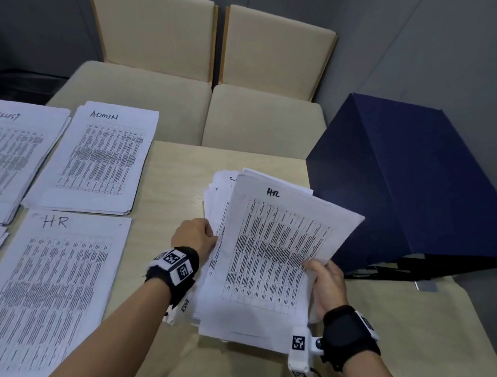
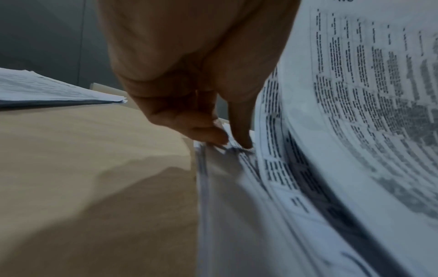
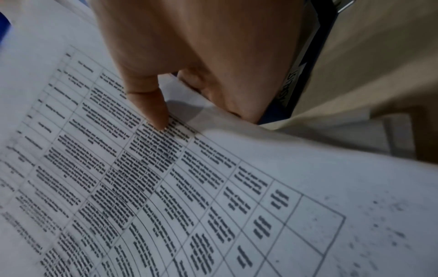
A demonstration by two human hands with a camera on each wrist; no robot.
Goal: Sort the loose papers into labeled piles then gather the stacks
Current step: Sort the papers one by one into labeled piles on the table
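A loose stack of printed papers (image 1: 214,212) lies on the table at centre right. My right hand (image 1: 325,282) pinches the top sheet marked HR (image 1: 275,244) at its right edge, thumb on top (image 3: 156,112), and lifts that side. My left hand (image 1: 196,236) has its fingertips (image 2: 239,138) on the stack's left edge, on the sheets below the lifted one. Sorted piles lie on the left: HR (image 1: 55,282) near me, ADMIN (image 1: 100,157) behind it, and a third pile (image 1: 9,159) at the far left.
A dark blue open folder (image 1: 406,181) stands tented at the table's right edge, close to the lifted sheet. Two beige chairs (image 1: 261,116) sit beyond the table's far edge. Bare tabletop (image 1: 170,174) lies between the piles and the loose stack.
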